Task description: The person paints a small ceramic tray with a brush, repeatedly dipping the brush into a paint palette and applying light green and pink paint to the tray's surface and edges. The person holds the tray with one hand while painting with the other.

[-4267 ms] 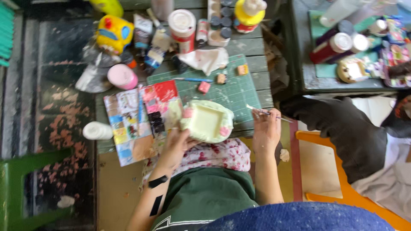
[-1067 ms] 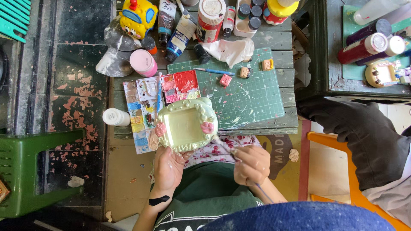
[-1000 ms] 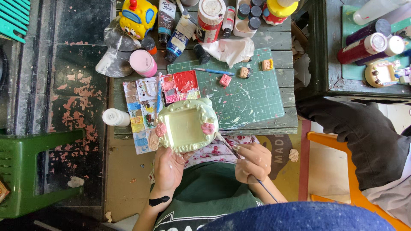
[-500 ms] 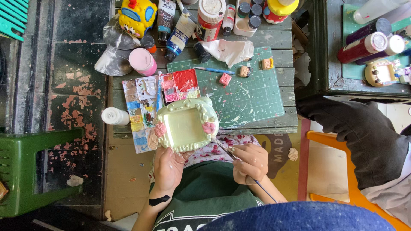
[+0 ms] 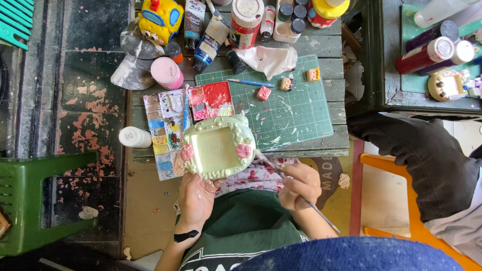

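At the near edge of the worktop [image 5: 321, 42], the left hand [image 5: 197, 198] gripped the bottom edge of a pale green frame [image 5: 219, 146] with pink bows, holding it above the lap just beside the paint palette [image 5: 165, 133]. The right hand [image 5: 300, 184] pinched a thin brush [image 5: 301, 196], its tip touching the frame's right side. Green cutting mat [image 5: 291, 108] lay behind, with paint bottles [image 5: 246, 22] beyond it.

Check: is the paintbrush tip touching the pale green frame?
Touching. The head view shows the paintbrush in the right hand, its tip meeting the pale green frame at its right edge.
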